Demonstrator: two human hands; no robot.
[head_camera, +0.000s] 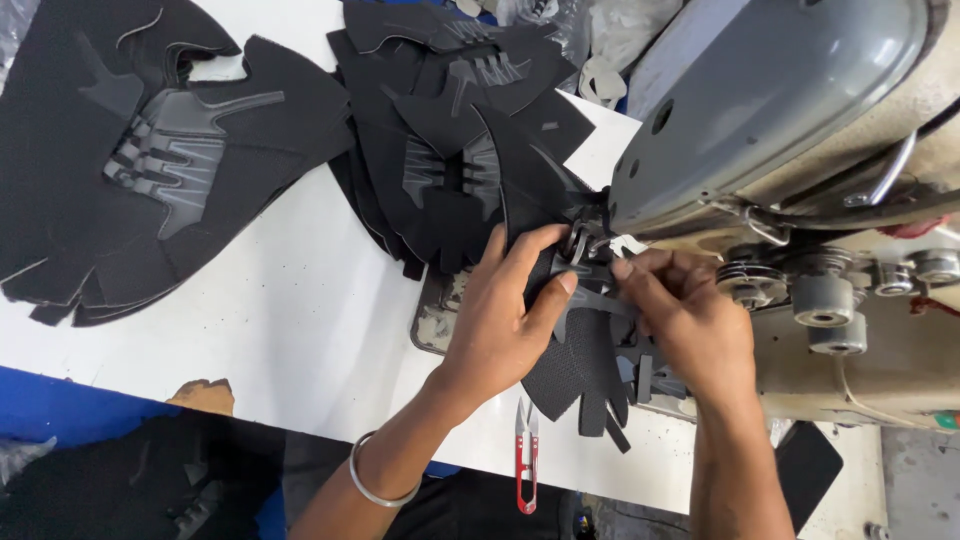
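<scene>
On a white surface (300, 300) strewn with stacks of cut black pieces (150, 150), the left hand (500, 320) presses and the right hand (685, 320) pinches a black shoe upper (580, 365) at the sewing machine's (780, 100) presser foot (580, 245), seemingly positioning it, so careful seam alignment looks needed next.

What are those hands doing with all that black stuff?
A person is holding a black fabric piece under the needle end of a grey sewing machine. The left hand presses it flat, and the right hand pinches it close to the needle. Two piles of the same black cut pieces lie on the white table, and small red snips rest near the table's edge.
</scene>
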